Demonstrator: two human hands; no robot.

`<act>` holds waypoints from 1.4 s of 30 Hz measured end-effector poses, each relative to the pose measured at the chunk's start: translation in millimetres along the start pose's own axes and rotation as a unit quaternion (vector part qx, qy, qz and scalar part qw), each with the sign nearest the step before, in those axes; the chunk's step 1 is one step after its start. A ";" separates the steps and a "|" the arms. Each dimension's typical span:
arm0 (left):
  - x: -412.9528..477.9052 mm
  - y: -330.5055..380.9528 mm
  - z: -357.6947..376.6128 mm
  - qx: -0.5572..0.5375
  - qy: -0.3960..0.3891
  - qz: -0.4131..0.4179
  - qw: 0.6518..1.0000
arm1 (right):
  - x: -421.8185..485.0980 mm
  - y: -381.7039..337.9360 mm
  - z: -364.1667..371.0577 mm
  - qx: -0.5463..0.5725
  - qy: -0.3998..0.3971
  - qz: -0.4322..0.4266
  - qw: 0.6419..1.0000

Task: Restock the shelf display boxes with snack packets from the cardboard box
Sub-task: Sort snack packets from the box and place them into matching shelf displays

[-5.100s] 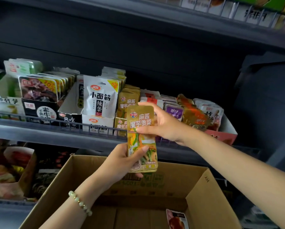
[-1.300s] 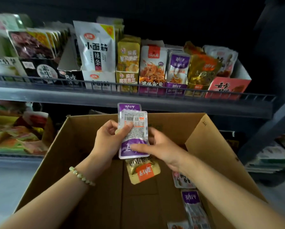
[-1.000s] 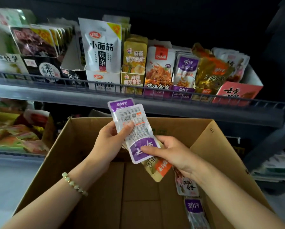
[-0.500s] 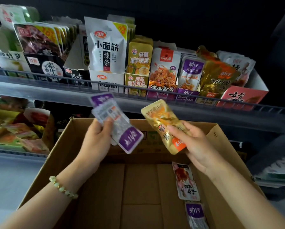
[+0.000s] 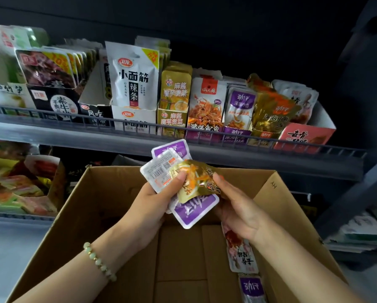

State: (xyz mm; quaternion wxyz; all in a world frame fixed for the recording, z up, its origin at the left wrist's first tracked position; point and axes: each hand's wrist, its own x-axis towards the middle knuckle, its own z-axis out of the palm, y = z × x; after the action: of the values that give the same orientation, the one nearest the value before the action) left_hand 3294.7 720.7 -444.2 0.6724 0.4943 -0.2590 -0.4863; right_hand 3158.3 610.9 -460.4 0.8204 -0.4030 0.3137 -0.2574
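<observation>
Snack packets (image 5: 161, 171) were bunched in both hands above the open cardboard box (image 5: 108, 193), just below the shelf (image 5: 74, 136). The left hand (image 5: 152, 200) had its fingers wrapped behind a couple of purple packets (image 5: 196, 207), one showing its barcode. Its thumb pressed across their face and onto the near edge of a gold packet (image 5: 196, 176). The right hand (image 5: 237, 206) pinched that gold packet's far edge between thumb and fingertips. The main risk, as I judged it, was slippage: glossy film lay on glossy film, the stack was fanned rather than squared, and one thumb was clamping two flavours at once. If either hand released to reach upward, a packet could slide free. Over the box that would cost little, but closer to the shelf it could fall outside the box. A second risk was misfiling, since the purple display box (image 5: 237, 135) and the gold display box (image 5: 268, 136) stood touching side by side, and a mixed handful would invite the wrong slot. Both looked fairly full, with the gold one's front packets leaning, so pushing more in could buckle them or tip one over the wire rail (image 5: 139, 127). Two more packets (image 5: 242, 256) lay on the box's floor by its right wall, easy to overlook.
</observation>
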 end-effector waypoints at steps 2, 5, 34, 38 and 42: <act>2.4 0.0 6.6 0.032 0.012 0.024 0.999 | 0.6 -4.5 -3.0 -0.015 0.023 -0.024 0.999; 9.9 2.3 16.6 0.060 0.035 0.041 0.997 | -0.8 -18.4 -8.5 -0.055 0.052 -0.051 0.996; 81.9 11.6 94.5 0.084 0.033 0.025 0.996 | 11.6 -220.3 -93.9 -0.645 0.153 -0.340 0.667; 86.6 12.4 104.3 0.087 0.020 0.032 0.995 | 14.0 -222.3 -74.7 -0.716 0.149 -0.340 0.591; 88.4 12.1 107.1 0.096 0.013 0.037 0.995 | 24.3 -216.2 -65.3 -0.765 0.146 -0.305 0.548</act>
State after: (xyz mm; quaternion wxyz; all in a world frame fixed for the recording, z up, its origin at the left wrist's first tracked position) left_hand 3245.5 596.6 -404.4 0.6424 0.5529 -0.3138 -0.4280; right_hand 3090.8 444.5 -321.2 0.0163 -0.9065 0.3661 -0.2098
